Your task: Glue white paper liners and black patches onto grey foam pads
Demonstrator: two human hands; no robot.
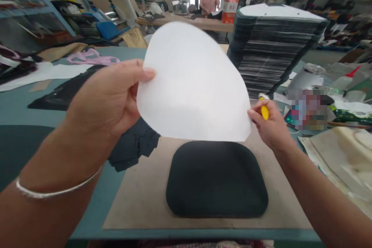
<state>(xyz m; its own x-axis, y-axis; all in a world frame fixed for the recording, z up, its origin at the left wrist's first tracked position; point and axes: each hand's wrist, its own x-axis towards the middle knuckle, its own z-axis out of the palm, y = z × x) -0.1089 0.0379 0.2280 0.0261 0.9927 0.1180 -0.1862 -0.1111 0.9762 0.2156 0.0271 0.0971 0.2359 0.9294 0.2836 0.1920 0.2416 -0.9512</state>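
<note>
A white rounded sheet (192, 85) is held up in front of me, tilted, above the work board. My left hand (113, 89) pinches its left edge between thumb and fingers. On the opposite side, the fingertips of my right hand (269, 124) grip the lower right edge. A small yellow tool (264, 111) with a white end is also tucked in the right hand; its kind I cannot make out. Beneath the sheet, a dark rounded-corner panel (216, 182) lies flat on the beige board (139, 201).
A tall stack of dark panels (270, 46) stands behind on the right. Dark cut pieces (133, 145) lie left of the board. A metal cup (308, 77), a red-tipped bottle (345, 79) and clutter sit at right. A person (209, 0) is at a far table.
</note>
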